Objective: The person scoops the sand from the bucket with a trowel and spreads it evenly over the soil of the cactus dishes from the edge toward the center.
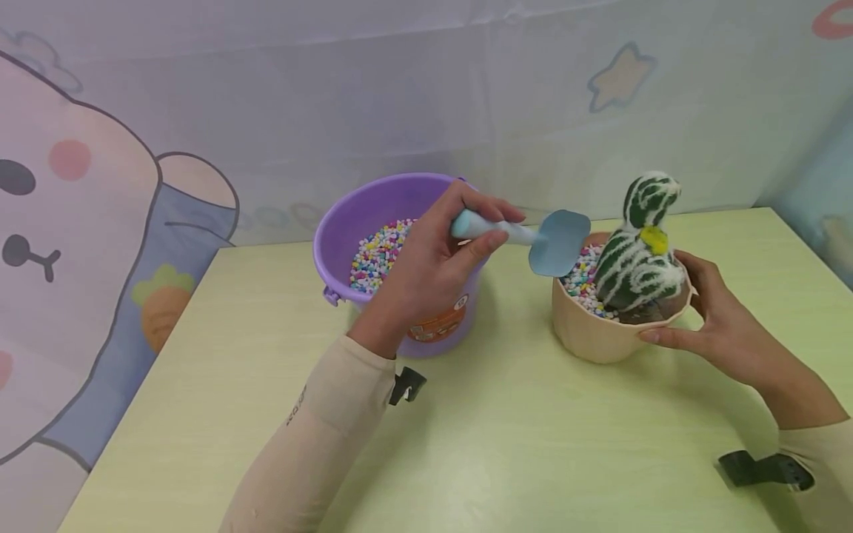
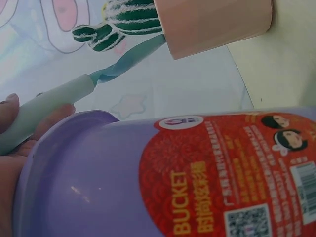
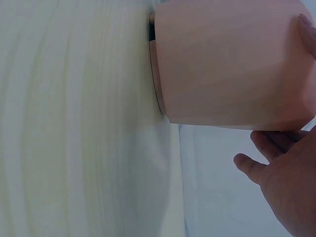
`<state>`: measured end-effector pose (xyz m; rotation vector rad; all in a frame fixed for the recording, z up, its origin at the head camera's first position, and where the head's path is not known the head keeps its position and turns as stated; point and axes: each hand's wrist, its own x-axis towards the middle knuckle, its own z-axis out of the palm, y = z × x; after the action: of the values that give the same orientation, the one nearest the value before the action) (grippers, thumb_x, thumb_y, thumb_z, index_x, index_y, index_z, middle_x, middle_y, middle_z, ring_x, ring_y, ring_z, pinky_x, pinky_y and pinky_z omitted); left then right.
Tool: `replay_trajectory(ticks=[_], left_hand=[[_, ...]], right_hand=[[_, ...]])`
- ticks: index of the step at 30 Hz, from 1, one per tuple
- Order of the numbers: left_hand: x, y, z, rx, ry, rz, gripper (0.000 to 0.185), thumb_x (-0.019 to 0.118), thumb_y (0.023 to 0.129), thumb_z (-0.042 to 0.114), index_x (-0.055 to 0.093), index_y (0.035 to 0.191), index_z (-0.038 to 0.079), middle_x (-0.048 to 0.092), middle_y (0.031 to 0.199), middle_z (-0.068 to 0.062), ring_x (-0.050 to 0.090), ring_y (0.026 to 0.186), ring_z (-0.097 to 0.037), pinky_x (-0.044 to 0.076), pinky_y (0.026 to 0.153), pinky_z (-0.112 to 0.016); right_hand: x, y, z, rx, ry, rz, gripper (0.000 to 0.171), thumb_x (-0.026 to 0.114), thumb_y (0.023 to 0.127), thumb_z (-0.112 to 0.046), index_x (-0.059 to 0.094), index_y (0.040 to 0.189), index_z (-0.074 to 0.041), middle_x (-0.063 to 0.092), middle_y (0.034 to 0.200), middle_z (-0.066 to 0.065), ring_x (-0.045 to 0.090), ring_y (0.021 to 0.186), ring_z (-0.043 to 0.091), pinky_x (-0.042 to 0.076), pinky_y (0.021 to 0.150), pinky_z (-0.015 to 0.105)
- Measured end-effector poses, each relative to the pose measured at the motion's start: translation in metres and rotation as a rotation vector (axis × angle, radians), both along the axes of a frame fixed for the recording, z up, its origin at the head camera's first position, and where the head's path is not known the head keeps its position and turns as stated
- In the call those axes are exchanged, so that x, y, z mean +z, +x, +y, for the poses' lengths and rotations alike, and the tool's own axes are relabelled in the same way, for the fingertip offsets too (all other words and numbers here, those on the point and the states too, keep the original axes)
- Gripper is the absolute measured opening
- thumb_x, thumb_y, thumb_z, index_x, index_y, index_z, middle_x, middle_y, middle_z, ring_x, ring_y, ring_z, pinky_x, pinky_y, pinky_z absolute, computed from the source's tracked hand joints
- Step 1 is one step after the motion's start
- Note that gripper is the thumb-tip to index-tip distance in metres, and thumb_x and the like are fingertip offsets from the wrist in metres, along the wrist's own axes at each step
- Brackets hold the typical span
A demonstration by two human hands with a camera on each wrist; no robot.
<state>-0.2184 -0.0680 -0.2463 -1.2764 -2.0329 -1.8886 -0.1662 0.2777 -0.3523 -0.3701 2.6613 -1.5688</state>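
My left hand [image 1: 443,248] grips the pale handle of a small blue shovel [image 1: 560,243], whose blade is tilted at the left rim of a peach flowerpot [image 1: 589,337]. Green cactus [image 1: 636,266] with white fuzzy stripes and a yellow flower stands in the pot, beside colourful pebbles [image 1: 586,285]. On the pot's right side, my right hand [image 1: 726,326] holds the rim, thumb at the front and fingers behind. Under my left forearm and hand is a purple bucket [image 1: 333,252] partly filled with similar pebbles [image 1: 380,255]. In the left wrist view, the shovel [image 2: 126,61] reaches the pot's edge.
Bucket and pot stand apart on a pale yellow-green table [image 1: 506,437]. A cloth backdrop [image 1: 333,111] printed with cartoon figures hangs right behind the table's far edge. The bucket carries a red label [image 2: 207,177].
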Motion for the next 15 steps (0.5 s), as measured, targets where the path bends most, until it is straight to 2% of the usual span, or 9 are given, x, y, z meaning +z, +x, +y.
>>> replay_trajectory(ticks=[3,9,13,14,15], left_hand=[[0.0003,0.0000,-0.0005,-0.013,0.024,0.004,0.011,0.057,0.096,-0.006,0.050,0.102,0.000,0.066,0.113,-0.019,0.060,0.114,-0.020,0.053,0.085,-0.032],[0.0010,0.0010,-0.0022,-0.023,0.074,0.003,0.012,0.056,0.097,-0.007,0.048,0.104,-0.002,0.066,0.112,-0.021,0.063,0.106,-0.026,0.050,0.072,-0.028],[0.0006,0.0015,-0.0027,0.016,0.115,-0.021,0.011,0.054,0.098,-0.006,0.047,0.106,-0.003,0.066,0.111,-0.023,0.066,0.101,-0.028,0.058,0.083,-0.035],[0.0004,0.0018,-0.0027,0.030,0.130,-0.037,0.011,0.053,0.099,-0.005,0.047,0.107,-0.003,0.066,0.111,-0.023,0.067,0.100,-0.029,0.058,0.086,-0.038],[0.0002,0.0019,-0.0026,0.044,0.148,-0.057,0.011,0.053,0.099,-0.004,0.046,0.108,-0.003,0.066,0.110,-0.023,0.067,0.100,-0.029,0.058,0.088,-0.041]], right_hand=[[0.0002,-0.0003,0.0001,0.000,-0.001,0.002,0.104,0.073,0.087,0.001,-0.004,0.155,-0.008,0.001,0.157,0.027,-0.002,0.145,0.040,-0.003,0.111,0.069],[-0.0004,-0.0007,0.0005,-0.001,-0.010,0.010,0.104,0.073,0.087,0.001,-0.004,0.155,-0.009,0.000,0.158,0.026,-0.002,0.146,0.038,-0.003,0.111,0.068],[-0.0010,-0.0009,0.0006,0.010,-0.020,0.014,0.105,0.073,0.086,0.002,-0.005,0.155,-0.008,-0.002,0.158,0.026,-0.004,0.146,0.037,-0.003,0.110,0.070],[-0.0011,-0.0014,0.0007,0.018,-0.028,0.020,0.106,0.073,0.085,0.003,-0.005,0.155,-0.009,-0.002,0.158,0.025,-0.004,0.146,0.036,-0.003,0.111,0.069],[-0.0011,-0.0020,0.0009,0.026,-0.033,0.026,0.107,0.073,0.085,0.005,-0.006,0.155,-0.010,-0.003,0.159,0.024,-0.004,0.146,0.033,-0.002,0.115,0.062]])
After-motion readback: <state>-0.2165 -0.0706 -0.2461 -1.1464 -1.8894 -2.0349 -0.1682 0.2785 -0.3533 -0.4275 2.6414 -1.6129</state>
